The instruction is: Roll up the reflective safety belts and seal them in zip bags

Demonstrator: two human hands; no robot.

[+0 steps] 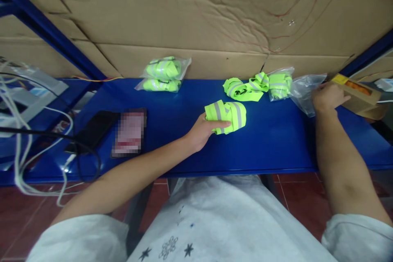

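Observation:
My left hand (204, 129) is closed around a folded roll of reflective strap (236, 116), neon yellow-green with grey stripes, held over the blue table. The thumb lies across its front. At the right, my right hand (329, 96) is closed at the edge of a clear plastic bag (302, 90), beside an open cardboard box (357, 94); its fingertips are partly hidden. Behind the held roll lies a loose, partly coiled reflective strap (242, 89). Touching it is a bagged reflective strap (280, 84).
Bagged rolls (164, 74) stand at the back left against a cardboard wall (172, 20). A black phone (95, 131) and a blurred-screen device (129, 133) lie at the left of the blue table (184, 161). White cables (23, 159) hang over the left edge.

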